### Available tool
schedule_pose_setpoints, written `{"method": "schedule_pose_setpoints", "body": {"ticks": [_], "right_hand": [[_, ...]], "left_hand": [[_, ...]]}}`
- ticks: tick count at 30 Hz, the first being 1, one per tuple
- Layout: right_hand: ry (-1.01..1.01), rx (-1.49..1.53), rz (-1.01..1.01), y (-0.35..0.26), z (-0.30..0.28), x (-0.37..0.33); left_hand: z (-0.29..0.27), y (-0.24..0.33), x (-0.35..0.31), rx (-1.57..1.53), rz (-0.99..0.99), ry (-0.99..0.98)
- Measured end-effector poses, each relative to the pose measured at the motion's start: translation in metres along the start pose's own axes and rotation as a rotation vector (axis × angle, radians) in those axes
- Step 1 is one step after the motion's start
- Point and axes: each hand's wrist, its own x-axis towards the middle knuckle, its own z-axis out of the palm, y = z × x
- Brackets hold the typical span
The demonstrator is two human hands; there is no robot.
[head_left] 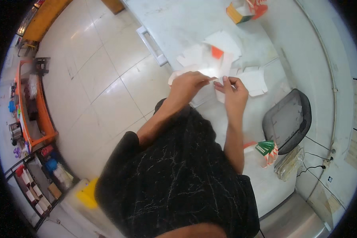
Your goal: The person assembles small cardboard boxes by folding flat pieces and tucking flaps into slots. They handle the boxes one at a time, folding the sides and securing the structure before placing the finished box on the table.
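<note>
Above the near edge of the white table, my left hand (187,85) is closed, thumb and fingers pinching the thin edge of a white card box blank (220,96). My right hand (237,92) faces it, thumb raised and fingers curled in at the same blank. Just beyond both hands lie several loose white card blanks (224,41), overlapping, with an orange-red patch (217,52) showing among them. Another flat white blank (254,81) with cut flaps rests right of my right hand. How the held card is folded is hard to make out.
A folded yellow, green and red carton (238,14) stands at the far end of the table (178,23). Near my right forearm are a green and red-striped carton (267,148), a dark mesh-like tray (288,119) and a clear plastic pack (289,163). Cables run along the wall.
</note>
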Motion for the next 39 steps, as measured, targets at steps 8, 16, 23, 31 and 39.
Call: {"method": "schedule_pose_setpoints", "body": {"ticks": [8,16,23,31,39], "right_hand": [[-0.056,-0.179,-0.097,0.017,-0.009,-0.001],[-0.045,-0.46,-0.285,0.01,0.006,-0.011],[-0.002,-0.495,-0.388,0.014,0.01,-0.012],[0.063,-0.573,-0.507,0.017,0.015,-0.017],[0.065,-0.569,-0.548,0.017,0.013,-0.014]], "left_hand": [[0.002,-0.007,-0.004,-0.392,-0.219,-0.124],[0.007,-0.012,-0.006,-0.475,-0.329,-0.225],[0.007,-0.008,-0.007,-0.563,-0.359,-0.206],[0.012,-0.005,-0.009,-0.675,-0.415,-0.157],[0.009,-0.003,-0.011,-0.74,-0.437,-0.157]]}}
